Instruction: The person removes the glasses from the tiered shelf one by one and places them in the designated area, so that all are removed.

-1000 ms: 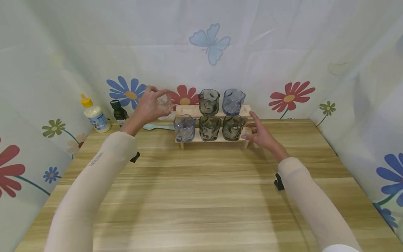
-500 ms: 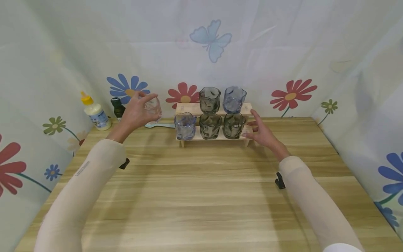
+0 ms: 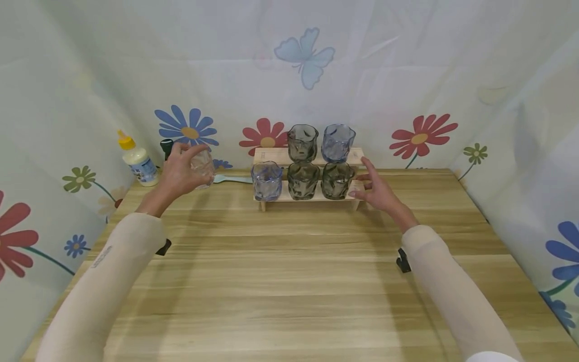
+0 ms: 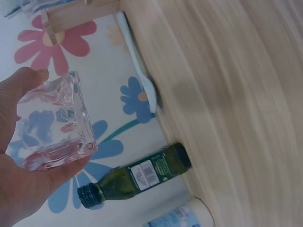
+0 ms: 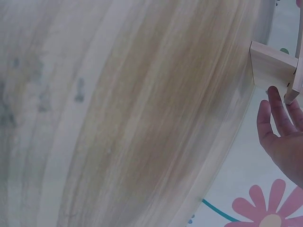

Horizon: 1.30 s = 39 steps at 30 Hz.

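Pinched between thumb and fingers of the left hand (image 3: 178, 171) is a clear glass (image 3: 202, 168), held in the air left of a two-tier wooden rack (image 3: 271, 156). The left wrist view shows that glass (image 4: 57, 123) tilted. Two glasses stand on the upper shelf, one grey (image 3: 302, 143) and one bluish (image 3: 338, 143). On the lower shelf are a bluish glass (image 3: 267, 182) and two grey ones (image 3: 303, 181). The right hand (image 3: 380, 191) rests at the rack's right end, fingers extended; in the right wrist view its fingertips meet the shelf end (image 5: 272, 64).
A pale blue spoon (image 3: 235, 179) lies left of the rack. Behind the left hand is a dark green bottle (image 4: 137, 177), beside a yellow-capped white bottle (image 3: 142, 166). A flowered curtain (image 3: 384, 85) stands behind the wooden table (image 3: 289, 271). Black clips sit near both forearms.
The left hand has carried the clear glass leftward and down, away from the rack toward the bottles. The right hand has stayed at the rack's right end.
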Each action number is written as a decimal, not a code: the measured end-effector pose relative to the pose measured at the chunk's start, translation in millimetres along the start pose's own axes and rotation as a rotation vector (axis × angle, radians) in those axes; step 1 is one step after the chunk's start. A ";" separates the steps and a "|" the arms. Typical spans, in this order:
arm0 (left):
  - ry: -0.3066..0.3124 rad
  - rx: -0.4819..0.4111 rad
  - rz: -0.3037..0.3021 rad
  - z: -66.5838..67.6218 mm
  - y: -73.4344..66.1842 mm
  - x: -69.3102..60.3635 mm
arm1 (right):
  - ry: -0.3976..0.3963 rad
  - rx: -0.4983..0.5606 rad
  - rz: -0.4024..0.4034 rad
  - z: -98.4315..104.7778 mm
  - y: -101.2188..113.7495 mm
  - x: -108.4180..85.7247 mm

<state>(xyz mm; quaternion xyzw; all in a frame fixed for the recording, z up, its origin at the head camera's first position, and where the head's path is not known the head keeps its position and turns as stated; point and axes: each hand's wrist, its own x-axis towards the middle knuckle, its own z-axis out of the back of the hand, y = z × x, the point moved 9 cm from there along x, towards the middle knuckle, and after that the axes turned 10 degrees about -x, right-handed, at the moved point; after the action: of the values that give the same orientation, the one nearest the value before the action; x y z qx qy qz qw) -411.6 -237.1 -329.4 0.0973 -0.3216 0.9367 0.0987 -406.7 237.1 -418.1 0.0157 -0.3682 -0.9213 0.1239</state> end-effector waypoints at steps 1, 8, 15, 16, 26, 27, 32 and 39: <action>0.001 -0.005 0.006 0.6 3.2 -1.8 | 0.000 0.001 0.000 -0.2 0.0 -0.2; 0.005 -0.023 0.007 4.8 23.1 -13.0 | -0.001 0.006 -0.001 -1.4 -0.9 -1.0; 0.003 -0.010 0.021 8.5 39.1 -21.5 | 0.007 0.006 -0.006 0.2 -2.2 -1.6; 0.004 -0.007 0.024 8.9 41.7 -22.5 | 0.011 0.008 -0.005 0.2 -1.5 -2.1; 0.017 0.007 0.064 11.4 69.1 -34.4 | 0.015 0.017 0.007 0.2 1.6 -3.9; 0.018 0.006 0.066 11.5 71.4 -36.0 | 0.010 0.014 0.011 -1.3 -4.6 -0.7; 0.013 0.001 0.069 12.3 82.9 -42.5 | 0.007 0.006 0.014 -1.8 -3.7 0.2; 0.030 0.004 0.072 11.4 98.0 -49.6 | 0.010 0.015 0.011 -0.8 1.3 -2.0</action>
<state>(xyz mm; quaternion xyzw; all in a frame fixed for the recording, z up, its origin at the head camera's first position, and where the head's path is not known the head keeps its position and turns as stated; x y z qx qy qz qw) -386.8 -326.1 -390.0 0.0719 -0.3217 0.9415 0.0695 -404.4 236.1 -418.0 0.0190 -0.3744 -0.9179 0.1304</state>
